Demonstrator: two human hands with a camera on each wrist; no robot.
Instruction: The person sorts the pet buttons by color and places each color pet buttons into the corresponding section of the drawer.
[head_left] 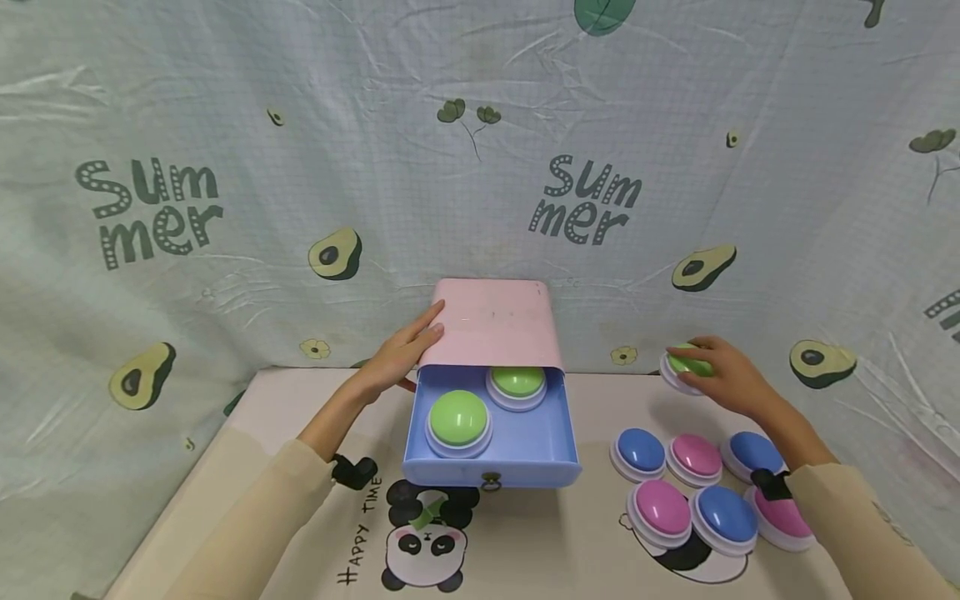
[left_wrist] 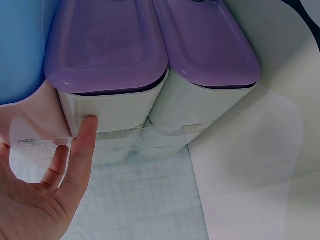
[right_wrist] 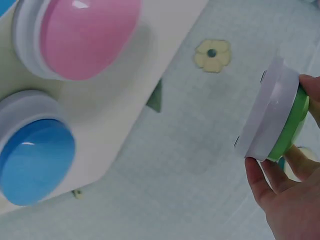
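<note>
My left hand [head_left: 399, 357] rests against the left side of a pink box [head_left: 495, 317], its fingers fairly straight. Out of the box's front juts a blue drawer [head_left: 536, 433] with a small ring pull [head_left: 491, 481]. Inside sit two green dome push buttons on white bases: one at the front left [head_left: 458, 418], the other farther back [head_left: 517, 383], partly under the box top. On the right, my right hand [head_left: 716, 375] pinches another green push button [right_wrist: 275, 117] between thumb and fingers, above the table and tilted on its side in the right wrist view.
Several blue buttons [head_left: 726, 512] and pink buttons [head_left: 662, 508] stand in two rows at the right of the table [head_left: 592, 533]. The left wrist view shows two white units with purple fronts [left_wrist: 107, 45] beneath the pink box. A printed cloth [head_left: 480, 192] hangs behind.
</note>
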